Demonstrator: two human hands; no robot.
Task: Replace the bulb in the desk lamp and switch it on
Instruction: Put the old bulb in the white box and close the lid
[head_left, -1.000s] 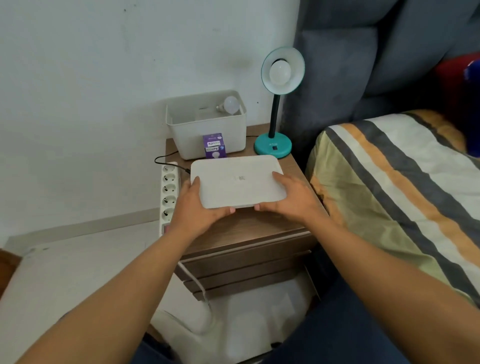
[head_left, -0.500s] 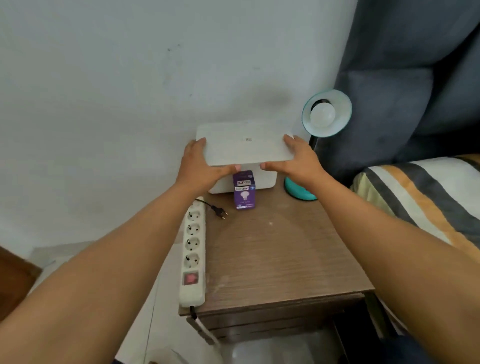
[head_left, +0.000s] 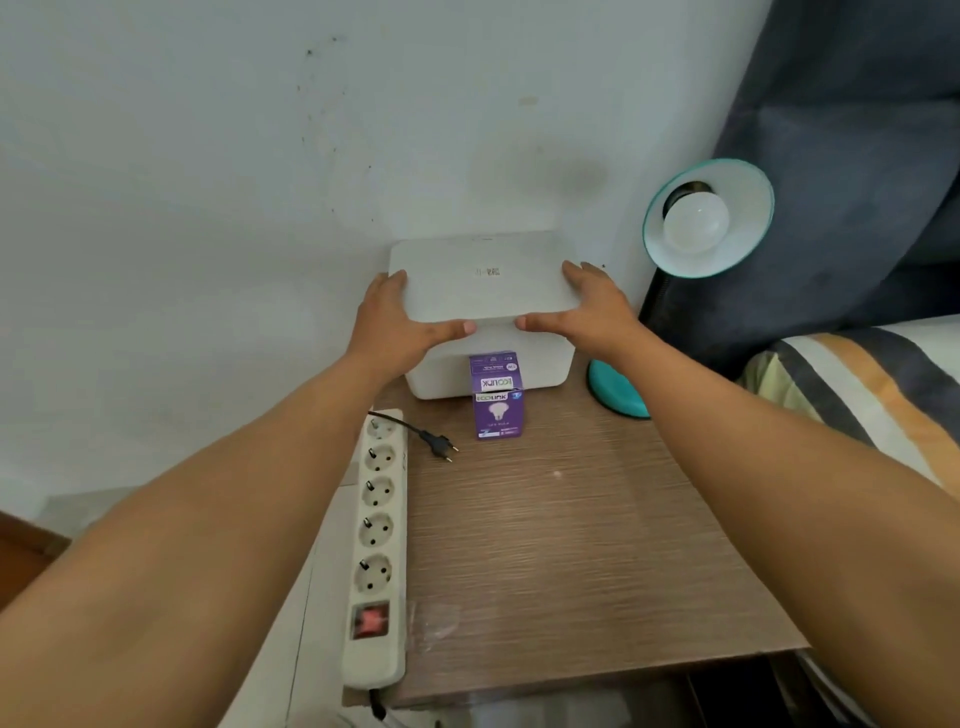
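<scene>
A teal desk lamp (head_left: 709, 218) stands at the back right of the wooden nightstand (head_left: 571, 545), a white bulb (head_left: 696, 221) in its shade and its base (head_left: 615, 389) partly behind my right wrist. A white storage box (head_left: 540, 369) sits against the wall with its white lid (head_left: 483, 275) on top. My left hand (head_left: 397, 319) grips the lid's left edge and my right hand (head_left: 587, 306) its right edge. A purple bulb carton (head_left: 497, 397) stands in front of the box. The box's contents are hidden.
A white power strip (head_left: 376, 540) with a red switch lies along the nightstand's left edge. The lamp's black plug (head_left: 441, 447) lies loose beside it. A bed with a striped cover (head_left: 857, 395) is at the right, a dark headboard behind the lamp.
Both hands carried the lid from over the nightstand's front back to the box and lowered it onto the top. The loose bulb seen inside the box earlier is now covered.
</scene>
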